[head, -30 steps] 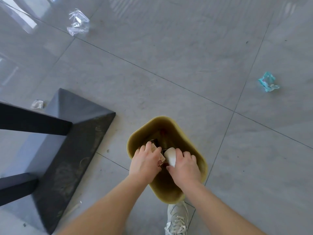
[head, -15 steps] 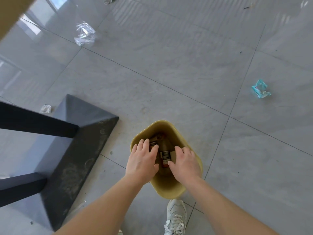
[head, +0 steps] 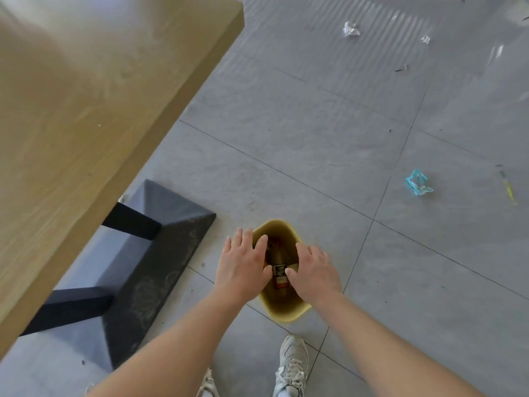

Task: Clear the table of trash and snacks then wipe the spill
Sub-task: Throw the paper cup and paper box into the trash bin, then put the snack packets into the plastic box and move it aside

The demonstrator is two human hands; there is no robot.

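A yellow-green trash bin (head: 286,312) stands on the grey tile floor in front of my feet. Inside it lie a dark packet with a red and white label (head: 280,277) and other trash. My left hand (head: 243,267) hovers over the bin's left rim, fingers spread, holding nothing. My right hand (head: 313,275) hovers over the right rim, fingers apart and empty too. The wooden table (head: 86,110) fills the upper left; the part of its top that shows is bare.
The table's black pyramid base (head: 143,270) and dark legs stand left of the bin. On the floor lie a teal wrapper (head: 418,182), a crumpled white wrapper (head: 350,29), a small white scrap (head: 425,39) and a yellow strip (head: 509,190). My white sneakers (head: 292,365) are below.
Both hands let go of the trash, which now lies in the bin, and have risen above it with fingers spread. The view has lifted, bringing the tabletop in.
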